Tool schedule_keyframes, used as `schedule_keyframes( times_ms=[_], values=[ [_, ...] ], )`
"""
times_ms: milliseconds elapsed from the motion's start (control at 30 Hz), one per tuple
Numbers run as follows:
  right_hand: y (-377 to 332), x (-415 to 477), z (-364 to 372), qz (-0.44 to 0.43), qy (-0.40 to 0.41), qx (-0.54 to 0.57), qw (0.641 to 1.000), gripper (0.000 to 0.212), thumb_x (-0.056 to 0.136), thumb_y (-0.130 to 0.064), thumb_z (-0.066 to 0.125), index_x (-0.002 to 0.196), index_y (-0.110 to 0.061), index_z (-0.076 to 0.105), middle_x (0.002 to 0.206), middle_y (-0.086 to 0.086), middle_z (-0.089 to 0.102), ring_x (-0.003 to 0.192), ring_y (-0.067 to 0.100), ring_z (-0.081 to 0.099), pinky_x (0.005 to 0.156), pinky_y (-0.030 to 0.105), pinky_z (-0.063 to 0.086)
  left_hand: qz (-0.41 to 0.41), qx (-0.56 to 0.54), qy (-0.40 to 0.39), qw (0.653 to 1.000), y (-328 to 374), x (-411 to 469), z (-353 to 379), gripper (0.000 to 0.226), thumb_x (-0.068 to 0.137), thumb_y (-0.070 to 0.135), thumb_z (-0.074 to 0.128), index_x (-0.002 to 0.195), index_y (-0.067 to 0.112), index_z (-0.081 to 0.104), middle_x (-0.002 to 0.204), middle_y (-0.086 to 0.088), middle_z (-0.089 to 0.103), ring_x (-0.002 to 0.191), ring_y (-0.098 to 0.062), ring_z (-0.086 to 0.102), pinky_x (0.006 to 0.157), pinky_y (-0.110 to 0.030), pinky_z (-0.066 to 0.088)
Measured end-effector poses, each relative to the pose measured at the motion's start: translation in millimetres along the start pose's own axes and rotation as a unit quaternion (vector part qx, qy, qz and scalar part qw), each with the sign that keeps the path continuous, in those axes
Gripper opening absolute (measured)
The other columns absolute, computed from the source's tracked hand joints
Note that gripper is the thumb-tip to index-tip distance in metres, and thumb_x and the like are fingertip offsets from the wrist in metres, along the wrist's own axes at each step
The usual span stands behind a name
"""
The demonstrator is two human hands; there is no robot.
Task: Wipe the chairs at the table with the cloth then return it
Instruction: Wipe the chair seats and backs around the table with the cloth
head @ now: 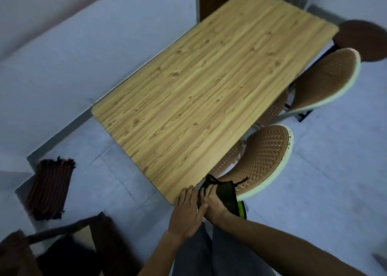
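A dark green cloth (227, 193) with a bright green edge hangs just off the near right corner of the light wooden table (201, 83). My right hand (211, 201) is closed around the cloth. My left hand (188, 210) lies flat beside it, fingers on the table corner and touching the cloth. Two brown woven chairs with pale rims stand along the table's right side: the near chair (266, 160) right behind the cloth, the far chair (326, 81) further back. Their seats are mostly hidden under the table.
A dark round stool (364, 39) stands beyond the far chair. A striped dark mat (50, 190) lies on the floor at the left by the wall. A dark wooden chair (69, 246) sits at the bottom left. Pale tiled floor spreads to the right.
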State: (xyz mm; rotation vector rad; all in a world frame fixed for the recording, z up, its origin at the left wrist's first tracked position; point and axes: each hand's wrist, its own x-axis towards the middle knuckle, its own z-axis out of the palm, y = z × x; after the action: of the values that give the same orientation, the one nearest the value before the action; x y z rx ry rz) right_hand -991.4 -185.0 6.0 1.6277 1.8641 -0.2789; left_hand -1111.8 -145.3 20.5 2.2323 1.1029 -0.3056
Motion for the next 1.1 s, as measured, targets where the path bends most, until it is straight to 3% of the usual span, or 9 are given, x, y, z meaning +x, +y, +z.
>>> schedule_keyframes(
  times_ms=[100,233,333,467,700,800,867,967,1100],
  values=[
    [4,-7,-7,-0.028,0.006,-0.01,1.0,0.055,0.102,-0.034,0.037,0.145,-0.001,0.037,0.134,0.027,0.049,0.118,0.049,0.049,0.097,0.062,0.039,0.024,0.015,-0.009,1.0,-9,-2,1,0.096,0.083,0.076,-0.009,0.154,0.017,0.016,0.161,-0.003,0.016,0.148,-0.02,0.01,0.12,-0.041,0.012],
    [42,-56,-6,-0.099,0.116,0.039,0.988,0.037,0.091,-0.026,0.045,0.122,-0.016,0.063,0.121,0.011,0.065,0.107,0.04,0.06,0.093,0.052,0.048,0.043,0.019,0.0,0.999,-22,-2,-5,0.092,0.087,0.074,-0.002,0.151,0.013,0.025,0.157,-0.006,0.031,0.143,-0.02,0.027,0.116,-0.041,0.024],
    [77,-95,14,-0.136,0.178,0.055,0.973,0.036,0.085,-0.025,0.064,0.12,-0.015,0.061,0.132,0.012,0.06,0.117,0.04,0.057,0.098,0.057,0.046,0.06,0.034,0.015,0.997,-27,0,-12,0.085,0.093,0.07,0.006,0.146,0.011,0.038,0.148,-0.008,0.045,0.136,-0.023,0.04,0.113,-0.039,0.032],
    [132,-135,41,-0.085,0.288,0.137,0.944,0.02,0.093,-0.01,0.051,0.113,-0.01,0.052,0.129,0.014,0.061,0.12,0.036,0.056,0.103,0.056,0.042,0.069,0.06,0.004,0.996,-29,-6,-7,0.081,0.095,0.066,0.012,0.147,0.008,0.036,0.151,-0.011,0.04,0.139,-0.026,0.036,0.114,-0.039,0.027],
    [157,-138,45,0.019,0.25,0.266,0.931,0.029,0.096,-0.022,0.04,0.116,-0.01,0.058,0.129,0.009,0.061,0.127,0.033,0.049,0.112,0.055,0.028,0.07,0.062,-0.011,0.996,-33,-6,0,0.083,0.095,0.067,0.011,0.147,0.006,0.033,0.155,-0.011,0.034,0.143,-0.027,0.029,0.115,-0.042,0.023],
    [126,-126,40,0.035,0.262,0.252,0.931,0.025,0.089,-0.012,0.057,0.113,-0.01,0.054,0.123,0.012,0.062,0.121,0.037,0.05,0.108,0.062,0.028,0.077,0.062,-0.011,0.995,-34,-8,-4,0.082,0.096,0.066,0.011,0.148,0.006,0.033,0.155,-0.011,0.034,0.143,-0.026,0.03,0.113,-0.043,0.026],
    [102,-111,34,0.031,0.258,0.231,0.937,0.03,0.082,-0.01,0.065,0.111,-0.008,0.056,0.116,0.013,0.063,0.111,0.038,0.054,0.102,0.063,0.035,0.083,0.086,-0.013,0.993,-35,-10,-8,0.079,0.097,0.063,0.012,0.145,0.005,0.037,0.152,-0.013,0.039,0.139,-0.029,0.036,0.11,-0.047,0.032],
    [73,-80,16,0.022,0.233,0.194,0.953,0.023,0.086,-0.022,0.055,0.102,-0.007,0.058,0.099,0.014,0.065,0.085,0.037,0.058,0.085,0.053,0.046,0.07,0.096,-0.017,0.993,-40,-10,-10,0.075,0.097,0.061,0.021,0.145,0.006,0.036,0.154,-0.016,0.034,0.143,-0.032,0.029,0.113,-0.048,0.027],
    [52,-48,3,0.007,0.17,0.124,0.978,0.03,0.086,-0.027,0.059,0.107,-0.006,0.054,0.089,0.017,0.062,0.07,0.037,0.057,0.067,0.048,0.048,0.063,0.104,-0.028,0.992,-54,-8,-11,0.074,0.093,0.057,0.036,0.146,0.006,0.034,0.155,-0.016,0.032,0.143,-0.035,0.027,0.112,-0.055,0.031]
  ],
)
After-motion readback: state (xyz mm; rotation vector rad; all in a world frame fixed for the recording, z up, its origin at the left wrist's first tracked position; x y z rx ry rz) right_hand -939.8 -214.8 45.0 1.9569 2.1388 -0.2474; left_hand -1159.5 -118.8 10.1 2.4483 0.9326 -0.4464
